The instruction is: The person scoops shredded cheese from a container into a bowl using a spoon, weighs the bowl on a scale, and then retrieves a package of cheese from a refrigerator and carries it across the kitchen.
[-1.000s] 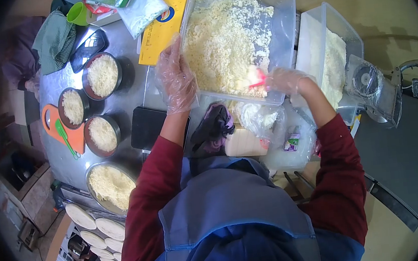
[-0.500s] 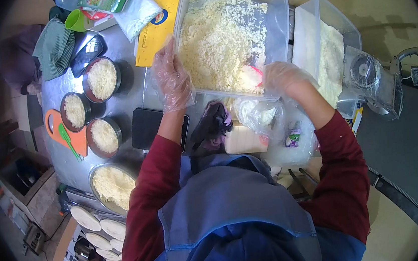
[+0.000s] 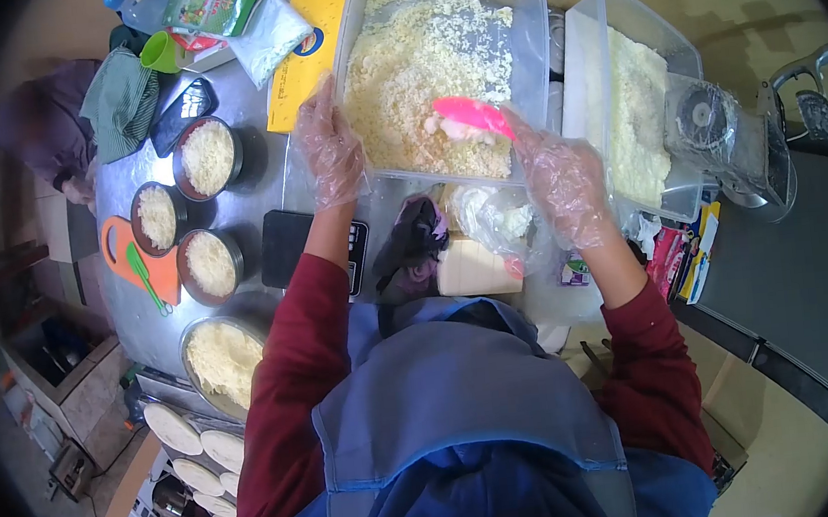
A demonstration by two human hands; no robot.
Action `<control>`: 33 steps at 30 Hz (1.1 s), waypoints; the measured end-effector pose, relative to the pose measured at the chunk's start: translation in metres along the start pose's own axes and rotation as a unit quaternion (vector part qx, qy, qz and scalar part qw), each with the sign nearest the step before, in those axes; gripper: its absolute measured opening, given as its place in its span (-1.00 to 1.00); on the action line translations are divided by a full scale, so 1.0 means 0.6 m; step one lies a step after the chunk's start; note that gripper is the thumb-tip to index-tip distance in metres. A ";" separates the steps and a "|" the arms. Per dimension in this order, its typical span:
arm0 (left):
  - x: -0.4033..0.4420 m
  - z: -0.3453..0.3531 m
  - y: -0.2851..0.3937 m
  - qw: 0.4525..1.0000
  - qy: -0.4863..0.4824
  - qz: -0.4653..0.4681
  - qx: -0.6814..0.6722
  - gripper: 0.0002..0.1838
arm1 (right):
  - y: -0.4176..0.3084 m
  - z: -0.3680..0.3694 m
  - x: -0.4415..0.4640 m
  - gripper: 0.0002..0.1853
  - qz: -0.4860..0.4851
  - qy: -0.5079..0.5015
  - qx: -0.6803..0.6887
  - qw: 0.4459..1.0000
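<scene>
A clear plastic tub (image 3: 531,48) holds crumbly, pale grated cheese (image 3: 408,90). My left hand (image 3: 331,152), in a clear plastic glove, is closed on the tub's near left wall. My gloved right hand (image 3: 563,179) grips a pink plastic scoop (image 3: 472,113) over the near right part of the tub. White crumbs cling to the scoop's underside. Below the right hand lies a plastic bag with white contents (image 3: 502,218), beside a pale block (image 3: 478,267). A black kitchen scale (image 3: 285,246) is next to my left forearm.
Three dark bowls of grated cheese (image 3: 208,159) stand left, near an orange cutting board (image 3: 164,273). A larger bowl (image 3: 225,361) sits nearer me, above dough rounds (image 3: 171,428). Right are a second tub (image 3: 677,44) and a grater machine (image 3: 721,129). Another person (image 3: 47,119) is far left.
My right hand has lifted the pink scoop out of the cheese, raising and turning it over the tub. My left hand stays on the tub's wall. The whole view has shifted slightly.
</scene>
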State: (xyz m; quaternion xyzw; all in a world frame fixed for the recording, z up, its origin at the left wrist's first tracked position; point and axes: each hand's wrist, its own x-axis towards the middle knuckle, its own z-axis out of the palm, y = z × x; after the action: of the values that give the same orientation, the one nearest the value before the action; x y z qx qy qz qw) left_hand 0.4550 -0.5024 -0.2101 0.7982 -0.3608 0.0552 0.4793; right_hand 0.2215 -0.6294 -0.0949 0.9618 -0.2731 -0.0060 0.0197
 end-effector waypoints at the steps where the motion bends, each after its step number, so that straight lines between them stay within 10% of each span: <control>1: 0.000 -0.001 0.002 1.000 -0.005 -0.003 0.010 -0.49 | 0.007 0.012 -0.010 -0.61 0.007 -0.059 -0.023 0.998; 11: 0.001 0.005 -0.009 0.999 0.014 0.026 0.037 -0.56 | -0.029 0.026 0.009 -0.73 0.060 -0.202 0.054 0.976; 15: -0.001 -0.003 0.003 0.999 0.005 0.017 0.040 -0.58 | -0.049 0.015 0.016 -0.70 0.043 -0.034 0.169 0.984; 17: 0.001 -0.002 0.004 0.999 -0.001 -0.007 0.037 -0.60 | -0.030 0.033 0.033 -0.71 0.053 -0.151 0.068 0.985; 23: -0.003 0.003 -0.006 0.999 -0.007 -0.028 0.030 -0.60 | 0.018 0.018 0.057 -0.73 0.136 -0.089 -0.042 0.986; 26: 0.000 0.000 0.002 0.999 -0.001 -0.023 0.040 -0.59 | -0.009 0.066 0.038 -0.73 -0.012 -0.159 -0.065 0.985; 30: -0.002 0.001 -0.001 0.999 0.006 -0.017 0.029 -0.59 | -0.028 -0.015 0.050 -0.71 0.089 -0.148 0.087 0.981; 33: 0.000 0.002 0.002 1.000 0.013 -0.009 0.021 -0.58 | -0.022 0.042 0.061 -0.67 -0.015 -0.229 0.116 0.966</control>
State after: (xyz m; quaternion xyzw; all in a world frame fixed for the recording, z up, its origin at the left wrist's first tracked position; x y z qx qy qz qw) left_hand 0.4540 -0.5034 -0.2100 0.8105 -0.3459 0.0681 0.4678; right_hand 0.2591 -0.6384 -0.1205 0.9343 -0.2550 -0.1950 -0.1548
